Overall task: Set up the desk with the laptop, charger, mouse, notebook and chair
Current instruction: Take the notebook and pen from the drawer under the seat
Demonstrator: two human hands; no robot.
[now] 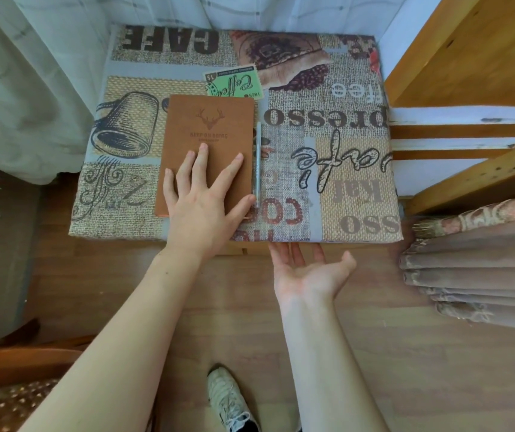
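Notebook, brown with a deer head on its cover, lies flat on the desk, on a coffee-print cloth. A silver pen lies just beside its right edge. The left hand rests flat on the notebook, fingers spread wide. The right hand is open, palm up, at the desk's near edge, holding nothing.

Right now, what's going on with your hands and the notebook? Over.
Left hand flat on notebook, open. Right hand empty, palm up, at desk edge. Pen beside notebook. Laptop, mouse, charger not in sight.
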